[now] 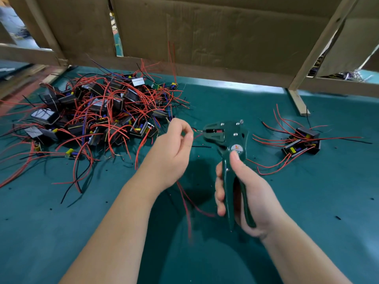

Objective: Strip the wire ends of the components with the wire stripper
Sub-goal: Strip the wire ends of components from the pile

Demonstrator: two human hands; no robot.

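- The wire stripper (227, 138) is held up over the middle of the counter (307, 201), between my two hands, its head pointing left.
- It is dark green all over, with a flat, wedge-shaped head, shiny round rivets and a round label with a red and yellow mark just under my thumb. Two long green handles run down into my palm.
- At the jaw I see a black and red insert, and the jaws sit on the end of a red wire (198, 135).
- My right hand (242, 193) has a full grip on the stripper: fingers curled round the front handle, the rear handle against the palm, thumb pressed on the label.
- My left hand (172, 152) has a narrow grip, thumb and forefinger pinching the red wire just left of the jaws. More red wire hangs blurred below that hand; I cannot see its component.
- A large tangled pile of components (92, 111), black blocks with red and black leads, lies far left on the teal counter.
- A smaller group (301, 140) lies to the right, well apart from the pile.
- Cardboard sheets (205, 27) on a wooden frame (297, 99) stand behind.
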